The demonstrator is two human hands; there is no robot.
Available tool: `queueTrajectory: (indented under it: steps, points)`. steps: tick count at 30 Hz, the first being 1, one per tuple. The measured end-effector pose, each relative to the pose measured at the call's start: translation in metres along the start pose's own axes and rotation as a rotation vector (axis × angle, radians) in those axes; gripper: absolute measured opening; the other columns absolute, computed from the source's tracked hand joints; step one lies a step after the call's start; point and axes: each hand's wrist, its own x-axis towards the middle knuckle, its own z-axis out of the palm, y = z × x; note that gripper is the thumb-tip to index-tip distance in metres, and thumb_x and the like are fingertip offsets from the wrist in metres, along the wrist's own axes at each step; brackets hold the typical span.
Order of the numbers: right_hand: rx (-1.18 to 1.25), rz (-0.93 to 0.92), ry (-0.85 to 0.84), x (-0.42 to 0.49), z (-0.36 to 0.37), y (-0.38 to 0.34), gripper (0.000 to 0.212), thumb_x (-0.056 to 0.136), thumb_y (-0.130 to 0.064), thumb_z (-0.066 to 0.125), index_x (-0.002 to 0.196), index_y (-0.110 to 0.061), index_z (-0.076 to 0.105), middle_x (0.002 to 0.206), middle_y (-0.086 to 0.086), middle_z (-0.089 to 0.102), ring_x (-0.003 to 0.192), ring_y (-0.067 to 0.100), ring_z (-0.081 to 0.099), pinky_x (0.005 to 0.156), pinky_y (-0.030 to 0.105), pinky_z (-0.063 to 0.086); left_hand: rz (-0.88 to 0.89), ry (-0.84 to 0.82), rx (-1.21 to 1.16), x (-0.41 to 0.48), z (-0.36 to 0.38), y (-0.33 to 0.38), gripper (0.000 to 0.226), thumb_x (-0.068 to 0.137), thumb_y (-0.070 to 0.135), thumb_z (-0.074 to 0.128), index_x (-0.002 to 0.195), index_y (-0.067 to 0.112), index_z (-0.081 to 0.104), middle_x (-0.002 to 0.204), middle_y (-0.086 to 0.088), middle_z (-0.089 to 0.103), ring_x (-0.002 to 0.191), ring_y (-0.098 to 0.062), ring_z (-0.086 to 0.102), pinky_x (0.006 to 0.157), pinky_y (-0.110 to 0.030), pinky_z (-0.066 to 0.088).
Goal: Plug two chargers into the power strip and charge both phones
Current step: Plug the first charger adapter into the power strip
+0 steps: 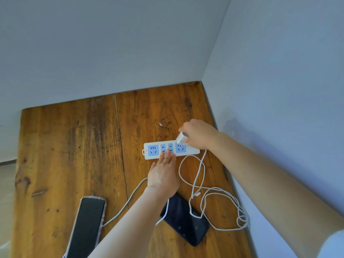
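Observation:
A white power strip [191,151] with blue sockets lies on the wooden table [74,146]. My right hand [200,134] grips a white charger [181,138], tilted over the strip's rightmost socket. My left hand [163,174] rests flat with its fingers pressing on the strip's near edge. The charger's white cable [197,175] trails down in loose loops to the right. A phone in a clear case [88,224] lies at the lower left. A dark phone [184,220] lies at the lower middle, partly under my left wrist. A second white cable [128,202] runs between the two phones.
The table sits in a corner, with a wall behind it and another wall [270,108] close along its right edge. The cable loops pile up near the right edge [242,218]. The table's left half is bare wood.

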Motion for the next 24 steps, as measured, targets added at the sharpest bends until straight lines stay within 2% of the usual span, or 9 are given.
queueTrajectory:
  steps: [4, 9, 18, 21, 24]
  points:
    - [-0.161, -0.105, 0.034, -0.002, 0.014, -0.015, 0.021, 0.085, -0.011, 0.067, 0.103, -0.008, 0.058, 0.100, 0.013, 0.065, 0.075, 0.019, 0.053, 0.057, 0.023, 0.037, 0.009, 0.010, -0.006, -0.001, -0.001, -0.001, 0.072, 0.094, 0.018, 0.048, 0.152, 0.024, 0.007, 0.161, 0.003, -0.005, 0.147, -0.019, -0.006, 0.116, -0.042, 0.017]
    - [-0.259, -0.149, 0.046, -0.007, 0.019, -0.015, 0.031, 0.084, -0.015, 0.069, 0.112, -0.009, 0.057, 0.106, 0.011, 0.065, 0.089, 0.022, 0.059, 0.060, 0.022, 0.039, 0.022, 0.024, -0.005, -0.003, 0.001, -0.002, 0.071, 0.094, 0.018, 0.046, 0.152, 0.023, 0.005, 0.161, 0.002, -0.005, 0.147, -0.020, -0.007, 0.116, -0.042, 0.016]
    - [-0.394, -0.214, -0.017, -0.013, 0.010, -0.028, 0.026, 0.090, -0.012, 0.059, 0.115, -0.006, 0.055, 0.108, 0.012, 0.063, 0.095, 0.024, 0.056, 0.068, 0.028, 0.046, 0.027, 0.006, 0.033, -0.005, -0.004, 0.000, 0.074, 0.093, 0.020, 0.048, 0.152, 0.023, 0.004, 0.161, 0.001, -0.006, 0.147, -0.020, -0.007, 0.116, -0.041, 0.017]
    - [-0.482, -0.243, -0.081, -0.010, 0.022, -0.041, 0.027, 0.092, -0.013, 0.056, 0.118, -0.008, 0.057, 0.109, 0.012, 0.062, 0.098, 0.025, 0.054, 0.065, 0.030, 0.041, 0.041, -0.005, 0.023, -0.007, -0.006, 0.001, 0.074, 0.093, 0.020, 0.047, 0.152, 0.026, 0.004, 0.161, 0.001, -0.004, 0.147, -0.022, -0.006, 0.115, -0.042, 0.021]
    - [-0.262, -0.142, -0.013, -0.005, 0.023, -0.035, 0.020, 0.090, -0.009, 0.057, 0.110, -0.005, 0.059, 0.104, 0.013, 0.063, 0.089, 0.025, 0.056, 0.064, 0.031, 0.042, 0.044, -0.016, 0.019, -0.007, -0.009, 0.000, 0.074, 0.093, 0.020, 0.047, 0.153, 0.025, 0.005, 0.161, 0.003, -0.004, 0.147, -0.020, -0.005, 0.116, -0.041, 0.024]
